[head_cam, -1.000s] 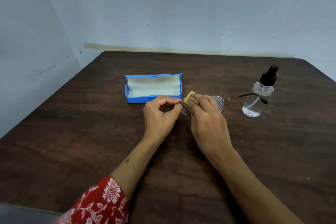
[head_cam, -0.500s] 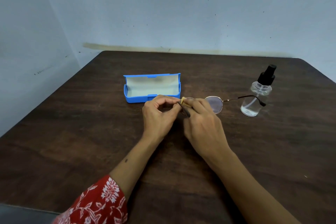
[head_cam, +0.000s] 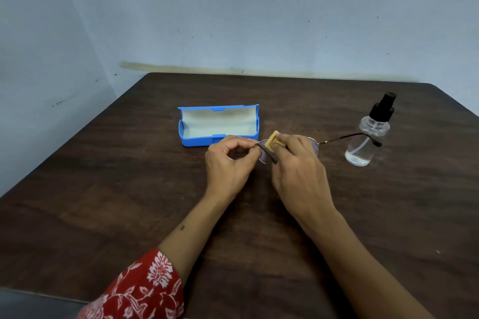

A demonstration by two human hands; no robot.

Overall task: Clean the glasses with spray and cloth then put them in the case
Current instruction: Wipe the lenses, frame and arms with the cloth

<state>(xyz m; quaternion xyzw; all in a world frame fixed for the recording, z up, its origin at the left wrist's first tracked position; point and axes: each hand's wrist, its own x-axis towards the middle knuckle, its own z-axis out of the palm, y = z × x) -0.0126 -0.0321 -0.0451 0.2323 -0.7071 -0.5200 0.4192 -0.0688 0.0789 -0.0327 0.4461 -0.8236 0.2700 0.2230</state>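
Thin-framed glasses are held above the dark wooden table, just right of centre. My left hand pinches the frame at its left end, where a dark temple arm sticks out toward me. My right hand holds a small yellow cloth pressed on the left lens; most of both lenses is hidden by this hand. The other temple arm reaches right toward the spray bottle, clear with a black nozzle. The blue case lies open behind my left hand, its pale lining showing.
The table's back edge meets a pale blue wall. The left table edge runs diagonally toward me. A red floral sleeve covers my left upper arm at the bottom.
The yellow cloth, nearly hidden in my right fingers half a second ago, shows again above the left lens. My right hand has shifted slightly on the lens; my left hand keeps its pinch.
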